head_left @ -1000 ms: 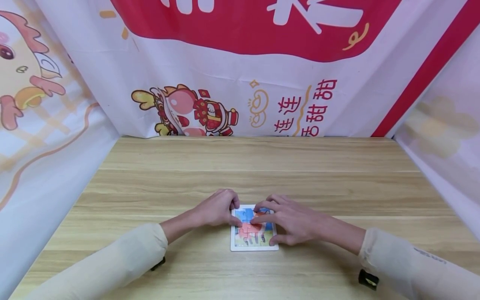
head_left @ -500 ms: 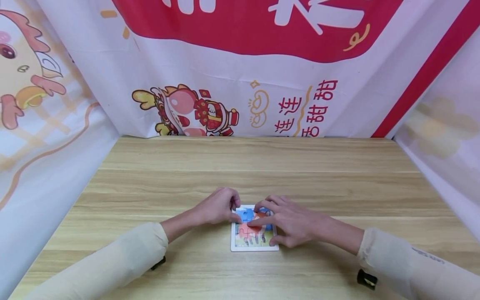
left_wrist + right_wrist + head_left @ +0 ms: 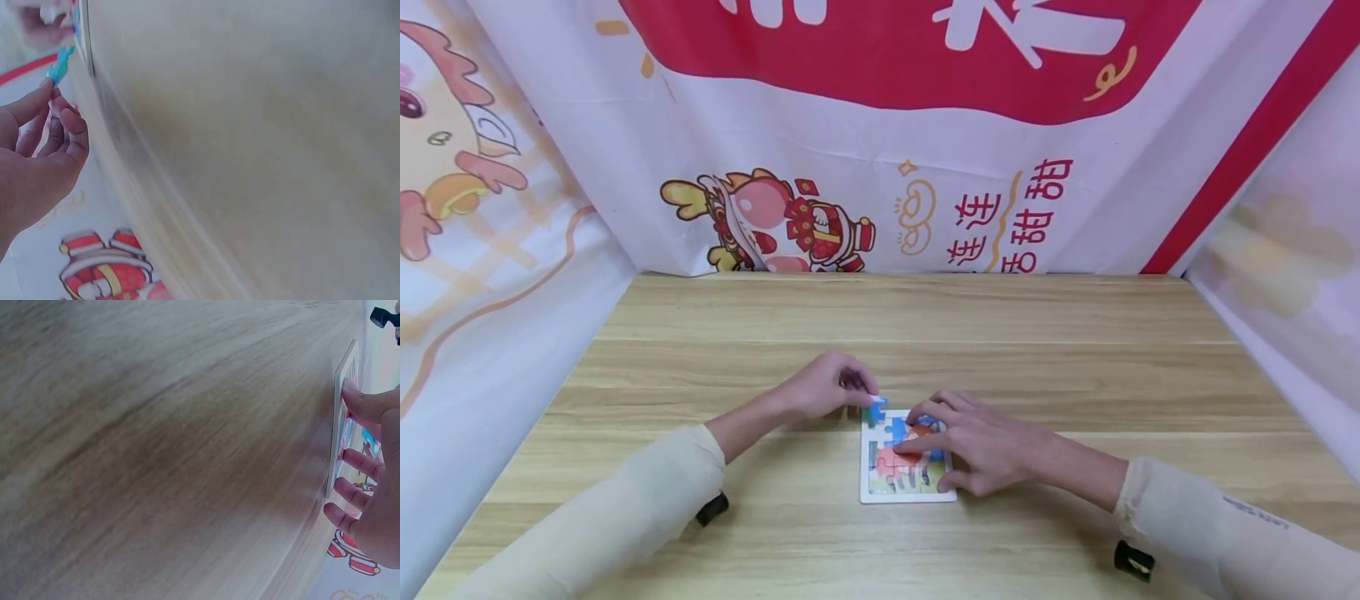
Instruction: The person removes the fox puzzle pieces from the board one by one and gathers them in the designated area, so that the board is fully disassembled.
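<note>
A small jigsaw puzzle in a white frame (image 3: 910,498) lies near the middle of the table, its picture in blue, orange, pink and green. My left hand (image 3: 826,387) pinches a blue jigsaw piece (image 3: 876,411) between thumb and fingertips, raised over the frame's far left corner. Below it, a pale gap shows in the puzzle's upper left. In the left wrist view the piece (image 3: 60,66) stands on edge past the fingertips. My right hand (image 3: 992,442) rests on the puzzle's right side with fingers spread, covering part of the picture; the right wrist view shows its thumb (image 3: 357,400) over the frame.
The wood-grain table (image 3: 775,308) surrounds the puzzle. A printed cloth (image 3: 850,133) with cartoon figures hangs along its far edge, and more cloth hangs at both sides. Black wrist devices (image 3: 1133,562) show under the sleeves.
My left hand has lifted the blue piece out of the puzzle's upper left and moved up and slightly away with it. My right hand stays on the puzzle, its index finger slightly shifted leftward.
</note>
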The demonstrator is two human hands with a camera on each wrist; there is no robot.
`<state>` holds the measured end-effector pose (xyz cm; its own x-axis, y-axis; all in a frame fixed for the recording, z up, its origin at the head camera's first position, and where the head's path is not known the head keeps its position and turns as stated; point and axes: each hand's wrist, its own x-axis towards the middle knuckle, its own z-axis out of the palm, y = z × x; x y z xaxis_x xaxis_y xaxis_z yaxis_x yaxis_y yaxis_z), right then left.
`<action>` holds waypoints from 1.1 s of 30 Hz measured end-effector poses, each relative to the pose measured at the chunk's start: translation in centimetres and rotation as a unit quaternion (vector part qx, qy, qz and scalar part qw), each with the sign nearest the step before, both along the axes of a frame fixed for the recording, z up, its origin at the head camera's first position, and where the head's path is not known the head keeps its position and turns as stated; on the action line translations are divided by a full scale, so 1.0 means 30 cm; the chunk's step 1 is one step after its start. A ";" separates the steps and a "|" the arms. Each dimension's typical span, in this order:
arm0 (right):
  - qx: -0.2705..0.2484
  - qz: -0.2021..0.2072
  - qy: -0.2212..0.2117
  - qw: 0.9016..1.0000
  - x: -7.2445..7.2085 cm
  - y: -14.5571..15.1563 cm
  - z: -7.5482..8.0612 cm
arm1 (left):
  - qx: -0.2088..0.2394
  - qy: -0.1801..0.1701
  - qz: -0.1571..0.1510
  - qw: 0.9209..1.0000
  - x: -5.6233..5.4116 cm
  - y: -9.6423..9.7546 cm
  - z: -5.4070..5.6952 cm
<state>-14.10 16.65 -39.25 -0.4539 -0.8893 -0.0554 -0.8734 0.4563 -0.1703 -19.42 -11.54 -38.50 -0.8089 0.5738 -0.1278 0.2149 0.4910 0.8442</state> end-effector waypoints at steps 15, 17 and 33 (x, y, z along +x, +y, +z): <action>-0.003 -0.002 0.012 1.000 0.005 0.005 -0.008 | -0.016 0.050 0.122 0.991 -0.251 -0.053 -0.009; -0.001 -0.005 0.010 1.000 0.005 0.004 -0.009 | -0.014 0.045 0.141 0.989 -0.279 -0.051 -0.009; 0.000 -0.009 0.002 1.000 0.007 0.011 -0.012 | -0.053 0.079 0.187 0.978 -0.418 -0.031 -0.053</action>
<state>-13.90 16.99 -39.61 -0.4703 -0.8809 -0.0537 -0.8656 0.4723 -0.1666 -31.96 -12.47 -40.09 -0.9740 0.2248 -0.0266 0.1278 0.6432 0.7550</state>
